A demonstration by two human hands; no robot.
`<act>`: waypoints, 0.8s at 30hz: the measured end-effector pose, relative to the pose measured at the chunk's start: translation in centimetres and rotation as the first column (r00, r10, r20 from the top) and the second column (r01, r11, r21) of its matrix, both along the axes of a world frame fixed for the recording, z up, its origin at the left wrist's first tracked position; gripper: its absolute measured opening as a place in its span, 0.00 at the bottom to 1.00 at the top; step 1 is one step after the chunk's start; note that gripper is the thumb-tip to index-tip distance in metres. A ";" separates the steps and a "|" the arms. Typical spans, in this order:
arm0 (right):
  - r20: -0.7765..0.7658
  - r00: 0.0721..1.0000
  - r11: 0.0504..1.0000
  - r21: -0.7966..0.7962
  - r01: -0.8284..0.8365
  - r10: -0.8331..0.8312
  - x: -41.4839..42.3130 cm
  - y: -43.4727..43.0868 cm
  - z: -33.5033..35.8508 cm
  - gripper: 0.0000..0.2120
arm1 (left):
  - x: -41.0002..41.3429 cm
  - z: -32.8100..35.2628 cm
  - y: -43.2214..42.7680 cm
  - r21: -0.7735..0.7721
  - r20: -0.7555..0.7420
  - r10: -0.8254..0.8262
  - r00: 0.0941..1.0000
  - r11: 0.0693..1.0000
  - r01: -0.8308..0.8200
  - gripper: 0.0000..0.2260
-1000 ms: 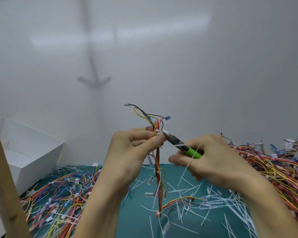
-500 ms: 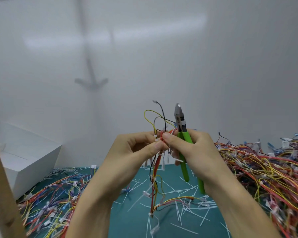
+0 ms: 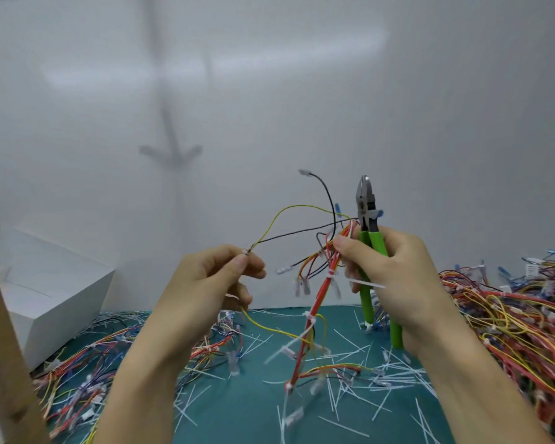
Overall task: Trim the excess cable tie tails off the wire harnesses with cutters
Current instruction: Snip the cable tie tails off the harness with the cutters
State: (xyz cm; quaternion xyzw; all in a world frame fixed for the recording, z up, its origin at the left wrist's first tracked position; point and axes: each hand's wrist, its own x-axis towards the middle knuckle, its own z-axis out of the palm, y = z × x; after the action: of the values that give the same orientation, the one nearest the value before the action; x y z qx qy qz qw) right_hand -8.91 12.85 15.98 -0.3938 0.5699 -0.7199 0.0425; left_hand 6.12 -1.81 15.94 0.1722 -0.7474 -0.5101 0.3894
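Below you, the green mat (image 3: 244,411) is littered. Your left hand (image 3: 205,283) pinches a yellow wire (image 3: 302,206). Your right hand (image 3: 394,277) grips the cutters (image 3: 366,206) and the harness (image 3: 318,302).

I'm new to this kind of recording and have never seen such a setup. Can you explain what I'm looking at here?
There is no machine: a person works with bare hands, and the one camera sits on their head, looking forward and down. The right hand grips green-handled cutters, jaws pointing up, together with a red wire harness that hangs down toward the green mat. The left hand pinches two of its loose wires. On the mat lie white cut tie tails, with heaps of harnesses on both sides and a white box at far left.
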 end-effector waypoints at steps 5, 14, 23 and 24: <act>-0.173 0.982 0.995 0.061 0.080 -0.069 0.0 0.0 0.0 0.14 | -0.7 -0.6 -0.7 -0.221 -0.007 0.198 0.980 0.956 -0.195 0.14; -0.110 0.977 0.982 -0.062 0.176 -0.182 0.1 -0.1 0.1 0.09 | -1.4 -0.4 0.6 -0.047 -0.089 0.009 0.996 0.999 -0.013 0.13; -0.100 0.982 0.982 -0.117 0.151 -0.163 -0.3 0.9 0.6 0.05 | -1.6 -0.6 0.6 -0.254 0.061 0.226 0.972 0.946 -0.204 0.07; -0.097 0.985 0.986 -0.106 0.132 -0.143 -0.3 1.0 0.6 0.04 | -1.6 -0.5 0.7 -0.302 0.046 0.274 0.961 0.920 -0.248 0.08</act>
State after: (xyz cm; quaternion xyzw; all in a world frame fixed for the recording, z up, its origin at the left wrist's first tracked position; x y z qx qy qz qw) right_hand -9.17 13.83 16.60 -0.3922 0.5608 -0.7269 -0.0568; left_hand 4.55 -1.09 15.42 0.2325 -0.8015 -0.3290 0.4420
